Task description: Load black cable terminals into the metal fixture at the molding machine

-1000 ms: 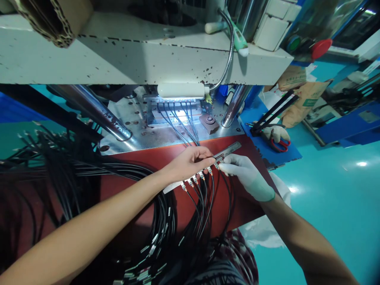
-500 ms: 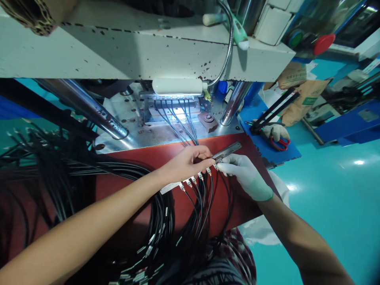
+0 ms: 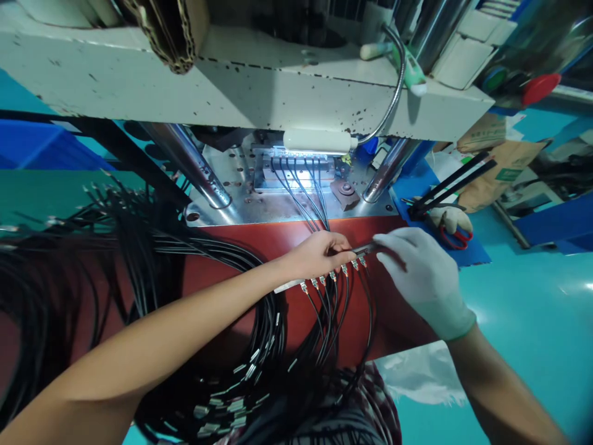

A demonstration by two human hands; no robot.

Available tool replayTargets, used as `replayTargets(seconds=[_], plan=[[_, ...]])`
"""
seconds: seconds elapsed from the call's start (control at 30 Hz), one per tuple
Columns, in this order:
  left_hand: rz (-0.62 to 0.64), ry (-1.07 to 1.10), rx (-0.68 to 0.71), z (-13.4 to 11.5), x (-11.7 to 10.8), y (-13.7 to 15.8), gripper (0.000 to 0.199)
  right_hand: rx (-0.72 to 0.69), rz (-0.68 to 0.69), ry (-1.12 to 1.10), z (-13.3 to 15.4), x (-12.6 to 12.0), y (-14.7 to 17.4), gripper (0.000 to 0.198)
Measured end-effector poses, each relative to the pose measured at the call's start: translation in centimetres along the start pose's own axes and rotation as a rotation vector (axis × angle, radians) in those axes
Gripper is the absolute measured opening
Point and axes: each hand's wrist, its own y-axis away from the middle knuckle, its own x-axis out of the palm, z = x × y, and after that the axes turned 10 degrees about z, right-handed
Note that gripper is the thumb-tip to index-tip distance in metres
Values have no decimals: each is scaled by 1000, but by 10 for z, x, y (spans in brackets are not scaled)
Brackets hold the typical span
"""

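Note:
A narrow metal bar (image 3: 288, 286) lies slantwise above the red work surface, with several black cables (image 3: 346, 295) hanging from its lower edge by small metal connectors (image 3: 332, 275). My bare left hand (image 3: 319, 254) is closed around the bar's middle, thumb on top, hiding part of it. At the bar's right end, my right hand (image 3: 417, 272), in a white glove, has its thumb and fingers closed about the tip. The glove covers most of that end. In the press behind, a lit metal fixture (image 3: 296, 173) holds another row of black cables.
A white lamp (image 3: 319, 141) hangs under the press beam (image 3: 278, 93), between steel posts (image 3: 391, 168). Thick bundles of black cable (image 3: 204, 244) cover the left side of the red surface (image 3: 352, 340). Red-handled scissors (image 3: 456, 238) lie on a blue shelf at right.
My right hand has left the rightmost connector and moved right onto the bar's end. My left hand keeps its hold on the bar. The whole view has shifted, with the scene moving rightward.

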Motion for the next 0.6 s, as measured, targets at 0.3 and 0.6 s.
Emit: replayTargets(seconds=[0.3, 0.6], plan=[[22, -737, 62, -18, -21, 14, 41, -170, 172, 175, -25, 20, 8, 23], [185, -1482, 7, -27, -48, 34, 30, 64, 201, 51, -51, 17, 46, 25]])
